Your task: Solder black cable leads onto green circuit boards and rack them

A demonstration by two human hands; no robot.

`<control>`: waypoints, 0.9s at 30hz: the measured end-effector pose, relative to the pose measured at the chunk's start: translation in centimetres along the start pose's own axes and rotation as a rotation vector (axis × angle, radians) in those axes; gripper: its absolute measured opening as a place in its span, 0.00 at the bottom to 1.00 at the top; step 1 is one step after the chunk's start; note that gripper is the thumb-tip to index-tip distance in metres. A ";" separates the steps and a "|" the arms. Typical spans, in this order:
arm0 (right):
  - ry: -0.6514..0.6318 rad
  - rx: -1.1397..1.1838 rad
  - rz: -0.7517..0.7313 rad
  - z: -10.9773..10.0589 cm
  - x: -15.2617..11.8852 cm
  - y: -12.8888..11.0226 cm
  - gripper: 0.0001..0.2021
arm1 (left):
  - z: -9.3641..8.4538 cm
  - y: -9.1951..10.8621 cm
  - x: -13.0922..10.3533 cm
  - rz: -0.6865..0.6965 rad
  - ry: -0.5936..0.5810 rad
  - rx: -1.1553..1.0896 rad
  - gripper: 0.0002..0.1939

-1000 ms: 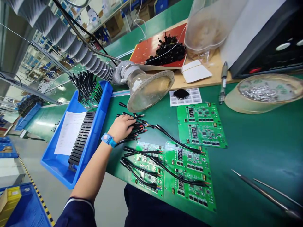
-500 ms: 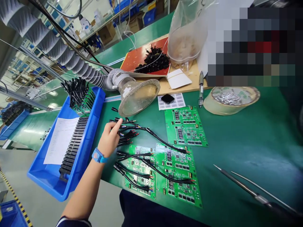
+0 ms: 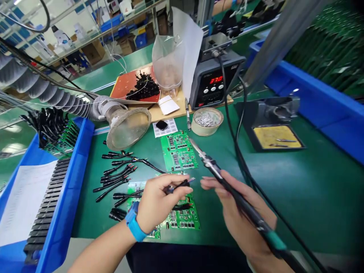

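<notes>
My left hand (image 3: 163,199), with a blue wristband, pinches a black cable (image 3: 183,184) whose stripped wire ends point right, above the green circuit boards (image 3: 184,220). In my right hand (image 3: 241,212) is a soldering iron (image 3: 236,197) with a green band, its tip pointing up and left beside the upper board (image 3: 180,151). The fingertips of both hands are close together but apart. More black cables (image 3: 119,176) lie left of the boards, and some rest across them. Part of the lower boards is hidden by my left hand.
A fume hose nozzle (image 3: 127,129) hangs over the cables. Blue bins stand left (image 3: 76,182) and right (image 3: 318,102). Farther back are a soldering station (image 3: 216,83), a roll holding solder-like pieces (image 3: 207,121), a yellow sponge tray (image 3: 277,136) and a red board (image 3: 119,89) with black parts.
The view has swung right. My left hand has moved from the cables beneath the nozzle to over the boards, now holding a cable. My right hand has come into view holding the iron.
</notes>
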State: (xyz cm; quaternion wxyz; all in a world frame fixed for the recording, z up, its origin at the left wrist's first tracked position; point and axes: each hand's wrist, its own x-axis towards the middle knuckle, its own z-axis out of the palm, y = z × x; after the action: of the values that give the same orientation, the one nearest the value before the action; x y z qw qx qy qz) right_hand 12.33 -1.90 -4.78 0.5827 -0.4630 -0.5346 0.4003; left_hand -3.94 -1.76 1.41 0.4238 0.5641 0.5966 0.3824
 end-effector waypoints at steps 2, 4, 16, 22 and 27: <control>-0.012 0.014 0.072 0.8 0.2 -0.3 0.19 | 0.6 0.2 -0.2 -0.080 -0.013 -0.110 0.10; -0.018 0.037 0.138 1.1 0.2 -0.6 0.21 | 1.1 0.3 -0.5 -0.098 -0.018 -0.149 0.10; -0.274 -0.270 -0.268 -1.4 1.4 -1.5 0.16 | 3.2 -1.2 -2.0 0.420 0.032 0.771 0.14; 0.005 -0.168 -0.192 0.3 0.3 -0.8 0.22 | 3.2 -0.5 -1.5 0.375 0.082 0.427 0.10; 0.248 0.006 -0.100 2.4 -0.8 -0.6 0.19 | 3.5 0.6 -0.7 0.302 0.275 0.255 0.05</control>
State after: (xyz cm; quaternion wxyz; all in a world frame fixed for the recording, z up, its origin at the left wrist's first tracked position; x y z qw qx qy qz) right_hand 9.84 -2.57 -4.39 0.6650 -0.4798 -0.4798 0.3120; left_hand -0.45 -2.53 0.81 0.2018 0.6385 0.6012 0.4361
